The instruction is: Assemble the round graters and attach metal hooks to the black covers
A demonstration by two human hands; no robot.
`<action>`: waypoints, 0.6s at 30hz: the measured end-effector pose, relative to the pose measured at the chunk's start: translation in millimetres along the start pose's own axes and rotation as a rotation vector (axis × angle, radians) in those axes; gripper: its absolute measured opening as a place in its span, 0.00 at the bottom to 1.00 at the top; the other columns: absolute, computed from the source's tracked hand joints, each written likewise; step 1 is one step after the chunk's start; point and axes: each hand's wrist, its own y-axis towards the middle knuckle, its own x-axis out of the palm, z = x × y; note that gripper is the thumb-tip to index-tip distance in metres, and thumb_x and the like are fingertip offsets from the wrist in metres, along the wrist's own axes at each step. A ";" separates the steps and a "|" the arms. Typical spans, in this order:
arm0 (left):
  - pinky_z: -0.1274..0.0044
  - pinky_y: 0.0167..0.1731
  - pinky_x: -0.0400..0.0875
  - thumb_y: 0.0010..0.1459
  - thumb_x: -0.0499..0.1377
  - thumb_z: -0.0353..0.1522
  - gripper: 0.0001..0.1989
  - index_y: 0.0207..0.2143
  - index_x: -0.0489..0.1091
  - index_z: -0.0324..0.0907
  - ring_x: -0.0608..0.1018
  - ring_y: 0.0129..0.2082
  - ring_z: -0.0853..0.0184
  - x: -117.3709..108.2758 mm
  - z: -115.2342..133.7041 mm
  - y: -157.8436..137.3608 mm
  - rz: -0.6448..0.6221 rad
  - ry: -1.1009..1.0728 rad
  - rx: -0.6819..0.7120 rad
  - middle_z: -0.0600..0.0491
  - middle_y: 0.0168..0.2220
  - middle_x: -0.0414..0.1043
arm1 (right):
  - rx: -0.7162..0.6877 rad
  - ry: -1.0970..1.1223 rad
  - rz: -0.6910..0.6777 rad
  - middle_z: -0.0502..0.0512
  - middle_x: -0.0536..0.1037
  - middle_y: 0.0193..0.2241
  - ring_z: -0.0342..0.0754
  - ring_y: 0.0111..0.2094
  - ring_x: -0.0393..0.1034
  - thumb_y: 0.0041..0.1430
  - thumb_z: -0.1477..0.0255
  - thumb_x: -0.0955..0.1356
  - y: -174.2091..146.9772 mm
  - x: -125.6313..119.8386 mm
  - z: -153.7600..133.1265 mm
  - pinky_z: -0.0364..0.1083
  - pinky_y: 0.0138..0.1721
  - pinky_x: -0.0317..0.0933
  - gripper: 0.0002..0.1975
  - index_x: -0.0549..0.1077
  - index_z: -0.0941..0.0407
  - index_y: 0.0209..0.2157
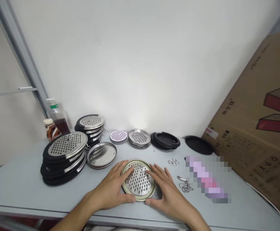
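Observation:
A round metal dish [123, 188] with a pale gold rim lies on the table in front of me. A slotted metal disc [140, 179] sits inside that rim. My left hand [117, 187] holds the dish's left side, thumb at the near rim and a fingertip over the disc. On the opposite side, my right hand [165, 191] grips the rim likewise, its index fingertip on the disc. Both hands curve around the dish from the sides. Left of it lie shallow plain metal dishes [102, 154], stacked. Small metal rings [173, 162] are to the right.
Stacks of black-edged slotted discs [67, 144] [91, 122] stand at left, near two bottles [56, 114]. Behind are slotted discs [139, 138], black rings [166, 141] and a black round piece [199, 144]. Wire clips [185, 184], a pixelated purple item [206, 179] and a cardboard box [258, 128] are right.

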 end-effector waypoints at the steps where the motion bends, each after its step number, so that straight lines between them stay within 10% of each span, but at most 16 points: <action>1: 0.51 0.63 0.53 0.49 0.66 0.51 0.51 0.69 0.45 0.53 0.48 0.69 0.46 -1.2 0.6 -0.7 -0.010 -0.004 -0.008 0.42 0.70 0.42 | -0.001 0.004 0.001 0.57 0.49 0.69 0.61 0.70 0.37 0.52 0.46 0.69 -0.1 -0.3 0.1 0.65 0.67 0.29 0.46 0.54 0.49 0.67; 7: 0.50 0.61 0.54 0.51 0.65 0.50 0.51 0.69 0.42 0.49 0.43 0.69 0.46 -22.9 6.7 31.8 0.080 0.020 0.003 0.38 0.71 0.36 | 0.017 0.024 0.000 0.56 0.49 0.69 0.61 0.70 0.36 0.50 0.45 0.69 0.9 -1.0 0.3 0.65 0.67 0.29 0.47 0.53 0.47 0.67; 11: 0.51 0.59 0.58 0.54 0.65 0.42 0.35 0.61 0.61 0.42 0.53 0.67 0.44 -34.2 -2.6 95.8 0.325 0.231 -0.008 0.36 0.66 0.52 | 0.020 0.021 -0.002 0.55 0.49 0.69 0.60 0.70 0.36 0.50 0.44 0.69 0.6 -1.2 -0.2 0.65 0.68 0.28 0.48 0.51 0.47 0.67; 18: 0.53 0.59 0.55 0.56 0.58 0.22 0.11 0.39 0.75 0.42 0.69 0.57 0.53 -38.6 -34.2 153.8 0.375 0.341 0.068 0.43 0.53 0.71 | 0.025 0.022 -0.008 0.54 0.48 0.69 0.60 0.70 0.36 0.49 0.45 0.70 -0.1 -2.3 -0.9 0.65 0.68 0.27 0.49 0.51 0.46 0.67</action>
